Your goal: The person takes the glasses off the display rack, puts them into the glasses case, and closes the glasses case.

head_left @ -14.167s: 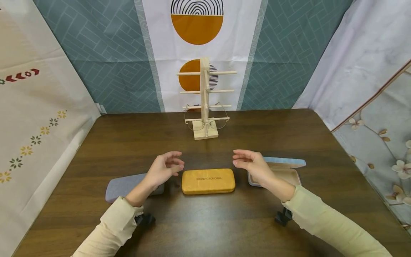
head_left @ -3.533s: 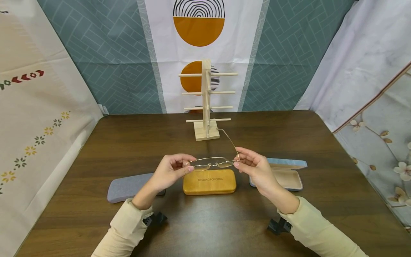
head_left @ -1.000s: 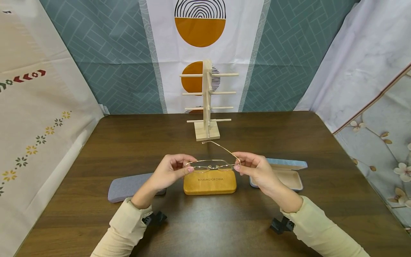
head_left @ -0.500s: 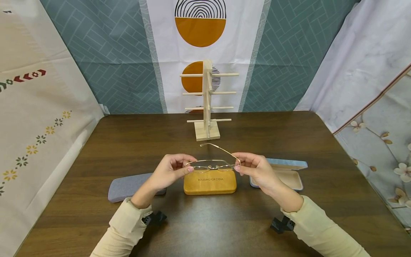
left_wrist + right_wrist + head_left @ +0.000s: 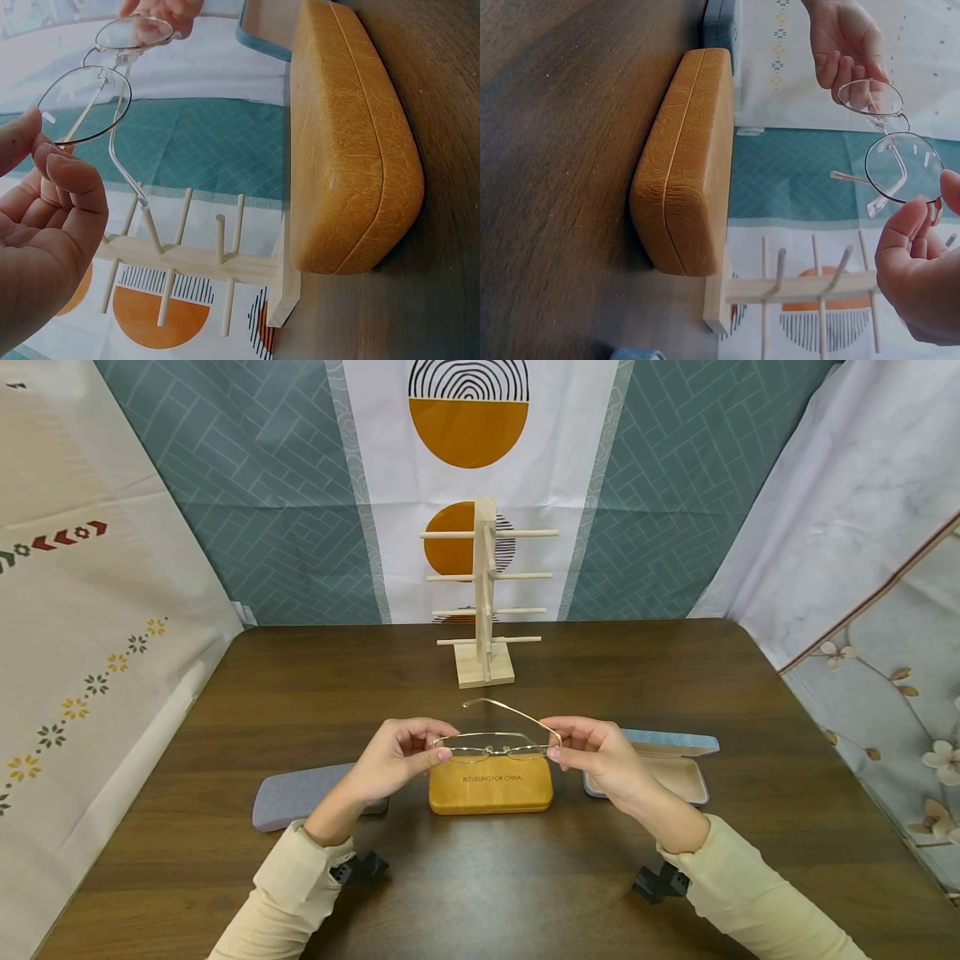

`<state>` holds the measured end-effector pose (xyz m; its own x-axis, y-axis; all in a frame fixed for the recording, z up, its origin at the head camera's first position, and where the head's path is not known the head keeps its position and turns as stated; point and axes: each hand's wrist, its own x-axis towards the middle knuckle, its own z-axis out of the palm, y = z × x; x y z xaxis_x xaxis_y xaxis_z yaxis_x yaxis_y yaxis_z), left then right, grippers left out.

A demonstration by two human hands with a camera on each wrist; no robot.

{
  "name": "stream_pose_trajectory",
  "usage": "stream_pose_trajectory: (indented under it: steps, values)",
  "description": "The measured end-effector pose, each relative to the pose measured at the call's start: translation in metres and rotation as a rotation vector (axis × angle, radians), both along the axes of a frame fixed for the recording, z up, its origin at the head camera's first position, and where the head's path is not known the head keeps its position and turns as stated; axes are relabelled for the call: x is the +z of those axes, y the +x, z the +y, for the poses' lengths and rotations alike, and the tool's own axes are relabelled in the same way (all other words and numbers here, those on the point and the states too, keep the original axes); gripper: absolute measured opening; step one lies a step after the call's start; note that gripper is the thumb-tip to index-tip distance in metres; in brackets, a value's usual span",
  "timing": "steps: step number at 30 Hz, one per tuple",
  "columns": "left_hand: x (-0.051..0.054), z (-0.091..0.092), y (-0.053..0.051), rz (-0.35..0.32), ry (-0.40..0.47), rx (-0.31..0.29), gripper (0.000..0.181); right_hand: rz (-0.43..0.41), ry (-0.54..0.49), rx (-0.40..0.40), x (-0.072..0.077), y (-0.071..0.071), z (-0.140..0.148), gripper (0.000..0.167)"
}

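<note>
A pair of thin gold-rimmed glasses (image 5: 490, 752) hangs level above a yellow glasses case (image 5: 491, 793) in the head view. My left hand (image 5: 395, 762) pinches the left end of the frame between thumb and fingers. At the other end, my right hand (image 5: 600, 766) pinches the frame by the hinge. The left temple lies folded across behind the lenses; the right temple (image 5: 510, 706) slants inward, partly folded. Both wrist views show the round lenses apart from the case. The case is closed and lies flat on the table.
A wooden glasses stand (image 5: 486, 593) with several pegs rises behind the hands. A grey-blue case (image 5: 300, 795) lies left, partly behind the left hand. An open light-blue case (image 5: 678, 777) sits right, partly behind the right hand. Patterned cloths surround the brown table (image 5: 337, 677).
The glasses went from the stand into both hands. Since 3.5 seconds ago, the right temple has swung inward, slightly further in the last second. The hands stay almost still now.
</note>
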<state>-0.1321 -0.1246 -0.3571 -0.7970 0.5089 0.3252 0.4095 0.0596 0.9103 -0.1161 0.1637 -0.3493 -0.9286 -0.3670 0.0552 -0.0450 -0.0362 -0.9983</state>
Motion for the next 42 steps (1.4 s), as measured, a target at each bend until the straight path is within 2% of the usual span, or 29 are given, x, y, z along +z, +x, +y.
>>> stream_pose_trajectory:
  steps: [12,17,24,30,42]
  values:
    - [-0.0002,-0.0003,0.0,0.008,0.001,0.001,0.019,0.009,0.006,0.024,0.0011,-0.0004,0.0009,0.029]
    - [-0.0009,-0.0004,0.0001,0.008,0.002,-0.001,0.019,0.016,-0.001,0.035,0.0008,-0.0005,0.0016,0.037]
    - [-0.0012,-0.0005,0.0003,0.009,0.011,-0.004,0.019,0.013,-0.012,0.053,0.001,-0.0006,0.002,0.026]
    - [-0.0008,-0.0004,0.0006,0.009,0.013,-0.004,0.019,0.013,0.012,0.059,0.0025,-0.0002,0.0014,0.038]
    - [-0.0017,-0.0008,0.0001,0.013,0.009,-0.005,0.019,0.007,0.042,0.049,0.0026,-0.0001,0.0011,0.039]
